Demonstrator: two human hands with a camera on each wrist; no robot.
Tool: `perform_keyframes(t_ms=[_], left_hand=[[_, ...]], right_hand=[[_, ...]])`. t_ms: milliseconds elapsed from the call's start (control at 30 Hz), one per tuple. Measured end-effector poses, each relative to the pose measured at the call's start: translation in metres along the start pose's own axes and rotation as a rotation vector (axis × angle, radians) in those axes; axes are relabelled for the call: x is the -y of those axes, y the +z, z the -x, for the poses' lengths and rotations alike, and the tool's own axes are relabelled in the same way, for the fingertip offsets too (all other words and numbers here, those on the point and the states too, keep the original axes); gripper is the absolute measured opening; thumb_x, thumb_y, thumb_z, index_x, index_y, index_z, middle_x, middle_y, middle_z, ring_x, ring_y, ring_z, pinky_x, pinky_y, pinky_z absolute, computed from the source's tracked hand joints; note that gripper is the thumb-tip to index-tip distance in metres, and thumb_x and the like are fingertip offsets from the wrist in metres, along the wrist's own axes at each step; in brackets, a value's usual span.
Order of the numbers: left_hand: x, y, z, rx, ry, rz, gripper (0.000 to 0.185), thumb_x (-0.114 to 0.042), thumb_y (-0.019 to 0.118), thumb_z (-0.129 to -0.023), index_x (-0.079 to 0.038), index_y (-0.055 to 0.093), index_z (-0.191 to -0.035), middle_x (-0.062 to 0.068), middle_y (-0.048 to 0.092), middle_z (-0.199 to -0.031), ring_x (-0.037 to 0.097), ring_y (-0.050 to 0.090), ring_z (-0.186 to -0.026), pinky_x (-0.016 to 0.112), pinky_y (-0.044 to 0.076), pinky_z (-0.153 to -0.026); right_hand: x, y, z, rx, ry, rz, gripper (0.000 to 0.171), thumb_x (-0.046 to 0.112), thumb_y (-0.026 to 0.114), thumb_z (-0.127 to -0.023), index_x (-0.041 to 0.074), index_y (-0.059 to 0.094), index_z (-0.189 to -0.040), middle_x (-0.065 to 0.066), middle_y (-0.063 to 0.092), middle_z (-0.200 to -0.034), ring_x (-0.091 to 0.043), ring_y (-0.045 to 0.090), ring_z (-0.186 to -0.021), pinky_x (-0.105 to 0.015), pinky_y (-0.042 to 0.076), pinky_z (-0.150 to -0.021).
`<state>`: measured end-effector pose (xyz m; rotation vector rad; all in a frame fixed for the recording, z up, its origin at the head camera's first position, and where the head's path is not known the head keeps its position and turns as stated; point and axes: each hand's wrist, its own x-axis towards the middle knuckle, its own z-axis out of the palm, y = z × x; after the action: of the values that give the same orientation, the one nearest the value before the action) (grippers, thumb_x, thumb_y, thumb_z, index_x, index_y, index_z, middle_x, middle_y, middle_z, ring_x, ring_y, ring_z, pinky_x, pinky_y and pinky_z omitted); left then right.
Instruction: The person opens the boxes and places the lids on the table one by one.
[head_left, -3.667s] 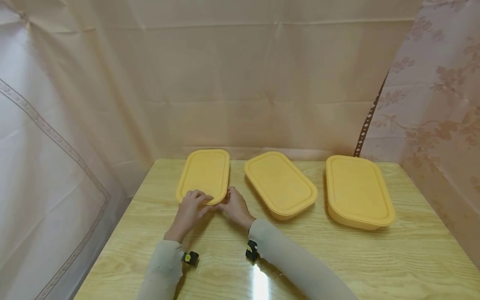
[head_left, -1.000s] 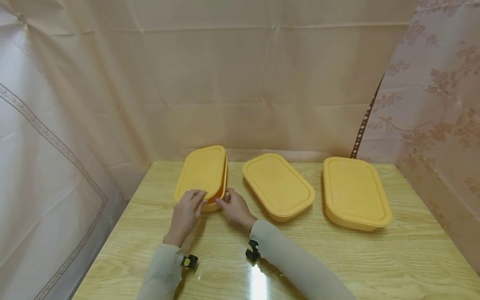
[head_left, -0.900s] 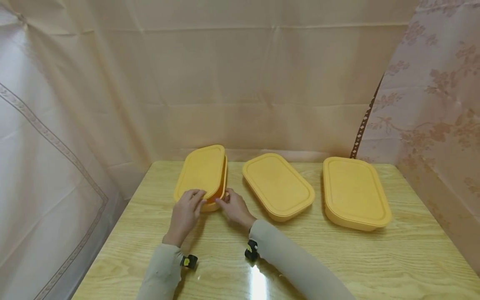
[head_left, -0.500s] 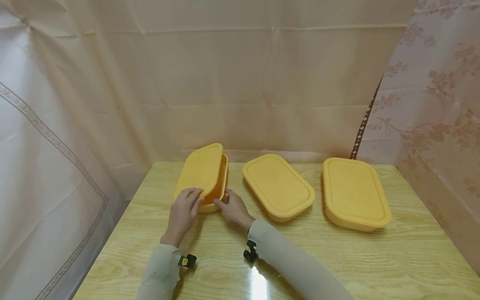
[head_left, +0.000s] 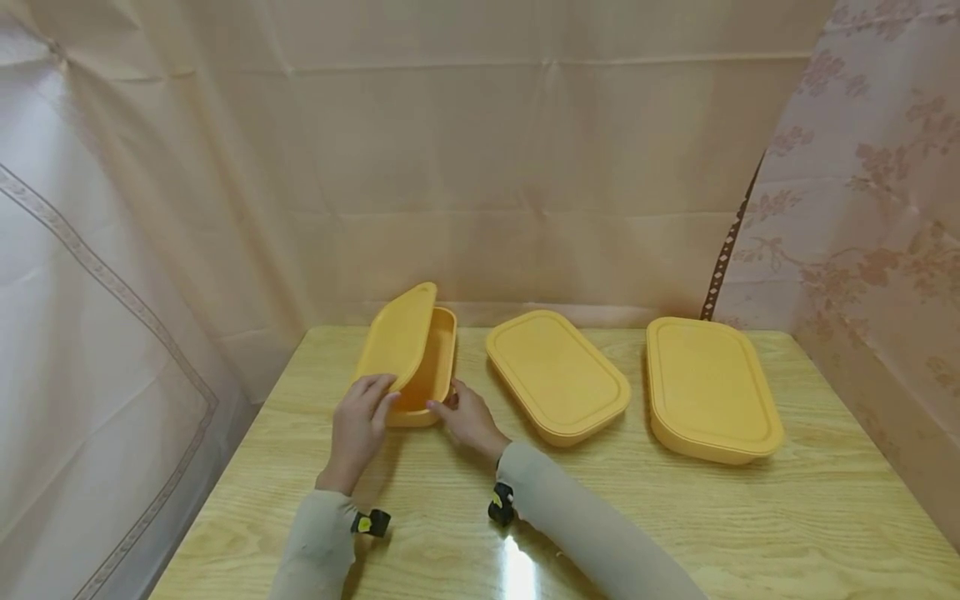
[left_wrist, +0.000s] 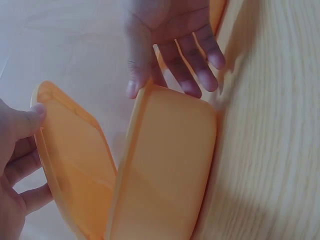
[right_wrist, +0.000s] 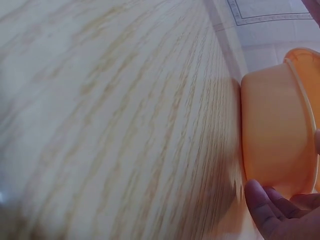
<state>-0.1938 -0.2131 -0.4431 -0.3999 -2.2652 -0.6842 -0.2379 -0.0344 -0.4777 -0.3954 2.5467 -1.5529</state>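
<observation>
1. The left hand point(head_left: 358, 421) grips the near short edge of the lid point(head_left: 396, 337), thumb on one face and curled fingers point(left_wrist: 31, 172) behind it; the lid stands tilted up on its left long side, hinged open away from the box point(head_left: 427, 375)
2. The open box sits on the table point(head_left: 675, 517) at the far left of a row, its long axis running away from the person; its near end lies just ahead of both hands
3. The right hand point(head_left: 468, 421) rests at the box's near right corner, fingers point(left_wrist: 197, 65) loosely spread and fairly straight, tips touching the rim and wall rather than curling round it
4. The lid lies to the left of the box and above it, so the left hand is the one nearer the lid; the right hand is nearer the box body
5. Two more closed boxes stand to the right, the middle box point(head_left: 558, 375) angled, the right box point(head_left: 712, 387) well apart from both hands
</observation>
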Motion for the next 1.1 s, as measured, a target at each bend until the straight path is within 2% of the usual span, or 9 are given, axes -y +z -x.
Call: perform_keyframes(t_ms=[267,433,567,667,733,833,1033,1100], left_hand=[[0.001,-0.004,-0.003,-0.052,-0.016,0.049,0.023,-0.003,0.074,-0.082,0.001,0.071,-0.104,0.018,0.068,-0.097,0.033,0.066,-0.088,0.045,0.055,-0.072],[0.002,-0.006,-0.004,-0.080,-0.046,0.080,0.022,-0.002,0.073,-0.082,0.002,0.071,-0.104,0.018,0.068,-0.098,0.033,0.067,-0.091,0.042,0.053,-0.076],[0.003,-0.007,-0.004,-0.101,-0.070,0.103,0.022,0.000,0.073,-0.082,0.003,0.070,-0.104,0.018,0.068,-0.098,0.033,0.067,-0.092,0.023,0.051,-0.079],[0.004,-0.008,-0.004,-0.116,-0.085,0.120,0.022,0.002,0.073,-0.082,0.004,0.070,-0.103,0.019,0.067,-0.097,0.032,0.067,-0.088,0.007,0.043,-0.079],[0.005,-0.010,-0.004,-0.127,-0.097,0.137,0.021,0.003,0.072,-0.082,0.005,0.069,-0.103,0.019,0.067,-0.095,0.031,0.066,-0.085,0.001,0.039,-0.079],[0.006,-0.012,-0.005,-0.146,-0.119,0.172,0.021,0.006,0.071,-0.081,0.006,0.069,-0.102,0.020,0.066,-0.095,0.024,0.063,-0.083,-0.001,0.038,-0.079],[0.010,-0.017,-0.005,-0.166,-0.169,0.276,0.020,0.009,0.068,-0.083,0.010,0.068,-0.103,0.024,0.065,-0.095,-0.006,0.054,-0.094,-0.001,0.042,-0.083],[0.011,-0.018,-0.005,-0.173,-0.181,0.302,0.020,0.011,0.067,-0.083,0.012,0.067,-0.104,0.025,0.064,-0.095,-0.012,0.051,-0.095,-0.001,0.043,-0.082]], right_hand=[[0.000,0.000,-0.001,-0.003,0.017,-0.007,0.040,0.033,0.062,-0.096,0.005,0.056,-0.123,-0.006,0.064,-0.095,-0.017,0.058,-0.085,-0.031,0.048,-0.074],[-0.001,0.000,-0.001,-0.004,0.006,-0.006,0.044,0.033,0.062,-0.096,0.002,0.055,-0.126,-0.009,0.063,-0.097,-0.018,0.056,-0.086,-0.034,0.047,-0.074],[-0.002,0.000,-0.001,-0.006,0.002,0.000,0.050,0.034,0.061,-0.096,0.000,0.052,-0.131,-0.013,0.063,-0.105,-0.023,0.058,-0.093,-0.039,0.049,-0.081],[-0.002,0.000,-0.001,-0.006,0.000,0.001,0.051,0.034,0.061,-0.096,0.000,0.051,-0.132,-0.014,0.063,-0.110,-0.024,0.059,-0.099,-0.041,0.050,-0.086],[-0.002,0.000,-0.001,-0.004,0.001,-0.002,0.050,0.034,0.061,-0.096,0.002,0.052,-0.132,-0.013,0.063,-0.110,-0.024,0.059,-0.099,-0.040,0.050,-0.086],[-0.002,0.001,-0.001,-0.001,0.003,-0.009,0.047,0.034,0.061,-0.096,0.003,0.053,-0.131,-0.011,0.064,-0.107,-0.021,0.059,-0.095,-0.038,0.050,-0.083],[0.000,0.001,-0.002,-0.003,0.015,-0.015,0.048,0.034,0.062,-0.096,0.003,0.053,-0.131,-0.009,0.065,-0.103,-0.019,0.057,-0.092,-0.036,0.048,-0.083],[-0.001,0.001,-0.002,-0.003,0.018,-0.017,0.049,0.034,0.062,-0.096,0.003,0.052,-0.132,-0.009,0.065,-0.104,-0.019,0.057,-0.093,-0.037,0.049,-0.084]])
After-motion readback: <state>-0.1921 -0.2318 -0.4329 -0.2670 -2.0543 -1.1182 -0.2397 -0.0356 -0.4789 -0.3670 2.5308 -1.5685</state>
